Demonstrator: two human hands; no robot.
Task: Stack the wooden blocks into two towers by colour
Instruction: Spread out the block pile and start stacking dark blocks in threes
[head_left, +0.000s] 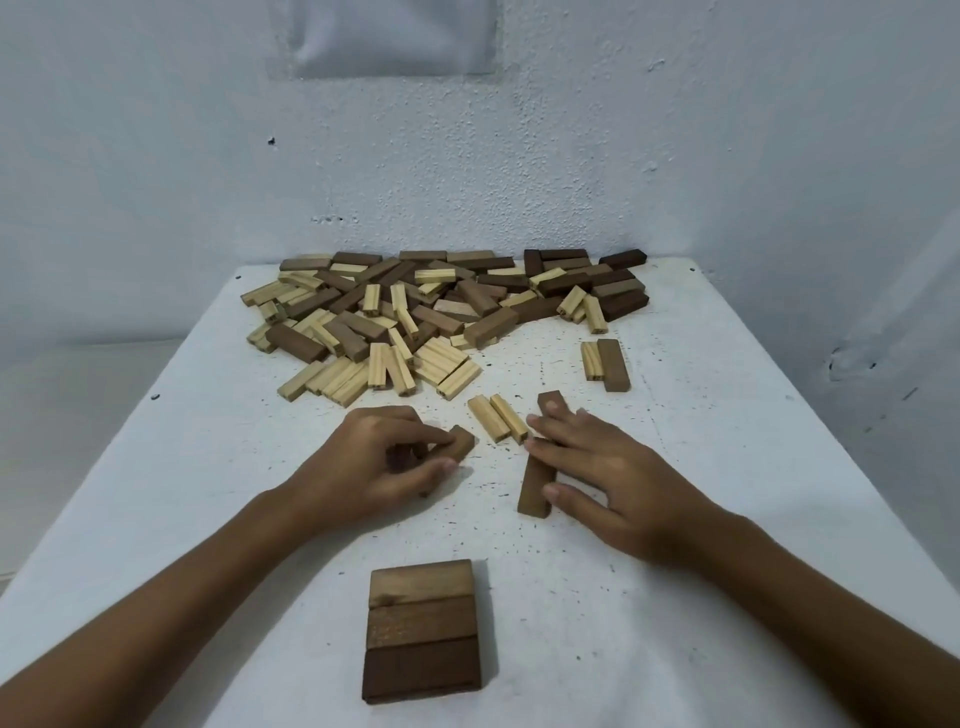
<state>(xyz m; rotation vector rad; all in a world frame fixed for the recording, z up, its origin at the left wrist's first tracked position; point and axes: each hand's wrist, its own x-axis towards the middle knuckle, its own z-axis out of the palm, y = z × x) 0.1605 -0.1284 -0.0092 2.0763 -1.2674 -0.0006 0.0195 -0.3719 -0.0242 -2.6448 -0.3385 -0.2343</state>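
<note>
- So near the front edge there's a flat layer of dark blocks (422, 630): three brown wooden bars lying side by side, long sides touching, making a rough square. Top one is a lighter brown, the nearest one is the darkest.
- Left hand (384, 462) is curled round a dark block (460, 443), thumb and fingertips pinching it, with the block's end poking out to the right. It sits low over the table.
- Right hand (597, 478) lies palm-down with fingers spread over two more dark bars: a long one (535, 486) lying under the thumb and index finger, and another one (549, 402) sticking out past the fingertips. The fingers rest on them rather than wrap them.
- Between the two hands, slightly further back, a pair of pale blocks (497, 418) lies side by side, touching. Light pine look with clear grain lines.
- Off to the right, well apart from the hands, one pale bar and one dark bar (605, 364) lie next to each other.
- At the back of the table there's the big loose pile (431, 312), pale and dark bars all jumbled, some lying flat, some propped on each other.
- Table (208, 493) is white with lots of small dark specks, kinda rough-looking.
- Behind it is a bumpy whitish wall (571, 156), with a pale rectangular sheet (395, 36) on it at the top.
</note>
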